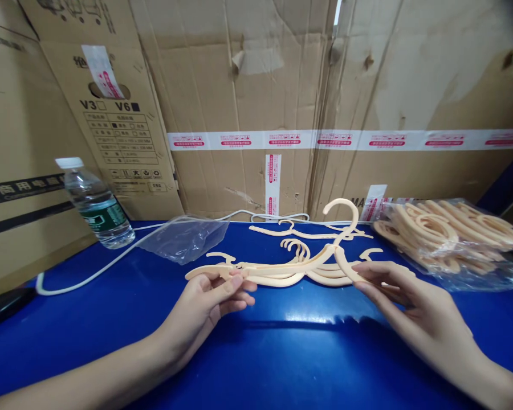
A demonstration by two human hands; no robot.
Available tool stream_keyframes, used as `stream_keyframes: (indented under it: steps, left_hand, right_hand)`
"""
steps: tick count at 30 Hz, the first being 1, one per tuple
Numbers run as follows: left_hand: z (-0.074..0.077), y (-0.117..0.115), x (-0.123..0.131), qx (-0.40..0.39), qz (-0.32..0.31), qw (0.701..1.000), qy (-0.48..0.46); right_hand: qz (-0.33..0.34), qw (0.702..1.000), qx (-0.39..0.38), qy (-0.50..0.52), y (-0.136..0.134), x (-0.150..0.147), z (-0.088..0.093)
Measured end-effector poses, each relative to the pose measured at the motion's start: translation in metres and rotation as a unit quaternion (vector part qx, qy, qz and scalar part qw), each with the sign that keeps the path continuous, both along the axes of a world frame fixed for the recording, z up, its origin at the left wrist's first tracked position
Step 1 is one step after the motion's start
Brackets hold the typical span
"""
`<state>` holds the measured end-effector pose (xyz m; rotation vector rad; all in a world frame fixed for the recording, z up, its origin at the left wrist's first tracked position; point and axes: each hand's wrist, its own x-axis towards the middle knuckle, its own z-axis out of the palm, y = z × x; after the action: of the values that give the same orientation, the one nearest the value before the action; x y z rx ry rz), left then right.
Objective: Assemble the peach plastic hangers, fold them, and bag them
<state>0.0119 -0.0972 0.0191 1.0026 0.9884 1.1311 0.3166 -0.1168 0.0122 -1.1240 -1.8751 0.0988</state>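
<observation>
A cream plastic clothes hanger [314,263] is held above the blue table, its hook pointing up. My left hand [214,297] is closed on its long left arm, thumb on top and fingers curled below. My right hand [414,302] pinches its short right arm between thumb and fingers, the far end hidden by the hand. Directly behind lies a group of matching hangers [282,281], several hooks side by side, partly covered by the held one. Farther back, one more hanger [269,232] lies flat near the cardboard.
Bagged hangers [448,233] are piled at the right on the blue table [282,364]. To the left are a water bottle [100,208], a crumpled clear plastic bag [183,236], a white cable [94,279] and a black object [6,306]. Cardboard [248,91] walls the back.
</observation>
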Motion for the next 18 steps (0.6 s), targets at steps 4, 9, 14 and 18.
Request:
stream_keyframes:
  steps: [4, 9, 14, 18]
  left_hand:
    - [-0.004, -0.007, -0.001, 0.050, -0.110, 0.986, 0.116]
    - [0.004, -0.029, -0.002, 0.422, -0.229, 0.800, 0.361]
    - [0.011, -0.035, -0.003, 0.604, -0.192, 0.567, 0.526]
    - [-0.001, -0.031, -0.006, 0.563, -0.153, 0.550, 0.597]
  right_hand:
    - [0.004, 1.000, -0.018, -0.019, 0.006, 0.006, -0.001]
    - [0.027, 0.997, -0.040, -0.065, 0.010, 0.010, -0.001]
    - [0.074, 0.985, -0.073, -0.141, 0.012, 0.007, -0.004]
    - [0.086, 0.975, -0.087, -0.185, 0.015, 0.006, -0.007]
